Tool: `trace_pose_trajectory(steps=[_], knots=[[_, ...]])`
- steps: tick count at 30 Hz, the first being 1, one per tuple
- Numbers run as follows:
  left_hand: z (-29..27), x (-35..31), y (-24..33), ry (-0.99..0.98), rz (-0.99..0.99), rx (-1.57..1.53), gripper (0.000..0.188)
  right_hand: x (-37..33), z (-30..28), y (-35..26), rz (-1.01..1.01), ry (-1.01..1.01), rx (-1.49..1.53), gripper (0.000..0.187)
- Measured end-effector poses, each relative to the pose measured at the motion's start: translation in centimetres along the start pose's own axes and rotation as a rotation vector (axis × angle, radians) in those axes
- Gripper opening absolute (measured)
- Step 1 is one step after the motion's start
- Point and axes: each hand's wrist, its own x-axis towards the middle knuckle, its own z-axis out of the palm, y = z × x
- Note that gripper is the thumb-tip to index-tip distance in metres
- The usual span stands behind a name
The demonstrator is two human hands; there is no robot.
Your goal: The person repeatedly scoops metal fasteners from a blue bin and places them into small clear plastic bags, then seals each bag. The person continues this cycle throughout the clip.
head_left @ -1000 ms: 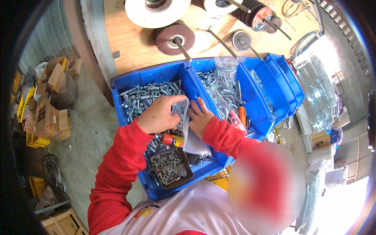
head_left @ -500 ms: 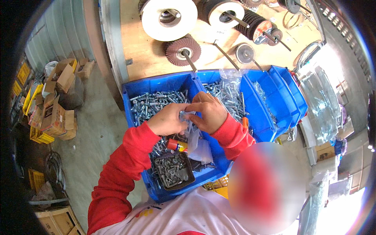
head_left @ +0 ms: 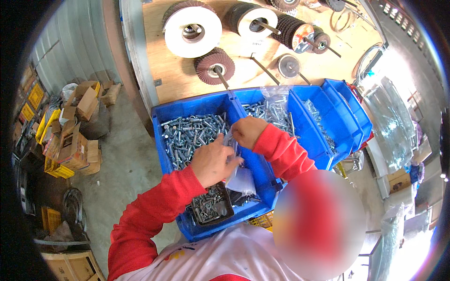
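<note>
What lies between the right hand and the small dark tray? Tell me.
In the head view, the left hand and some clear plastic lie between the right hand and the small dark tray.

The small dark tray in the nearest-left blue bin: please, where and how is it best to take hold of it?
Probably by the raised rim of the tray, at its right and near walls, from above. These walls stand uncovered, while the left sleeve overlaps the far left corner. It is open-topped and holds loose fasteners, so a level grip seems wise.
</note>
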Motion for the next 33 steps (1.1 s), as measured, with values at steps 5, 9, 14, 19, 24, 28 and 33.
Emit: trace_pose_trajectory(steps=[5,9,14,19,24,28,33], knots=[[-3.2,0.3,-2.6,0.194,0.221,0.064,0.016,-0.9,-1.5,0.3,-0.089,0.091,0.067,0.025],[-6.1,0.5,-5.7,0.203,0.269,-0.033,0.006,-0.8,-1.4,1.2,-0.4,0.324,0.042,0.022],[-4.5,0.4,-7.7,0.129,0.155,-0.13,0.007,1.8,2.3,0.9,-0.19,0.247,0.306,0.02],[-2.5,-0.4,-8.4,0.286,0.209,-0.265,0.008,2.0,3.9,0.4,-0.101,0.337,0.445,0.025],[-1.5,-0.4,-8.4,0.348,0.102,-0.421,0.016,1.6,4.6,0.3,-0.043,0.401,0.641,0.019],[-2.2,-0.7,-8.0,0.352,0.132,-0.406,0.026,1.3,5.3,1.0,0.01,0.249,0.829,0.019],[-6.0,-1.5,-5.0,0.346,0.151,-0.442,0.027,-0.9,3.6,-1.4,-0.084,0.487,1.094,0.012]])
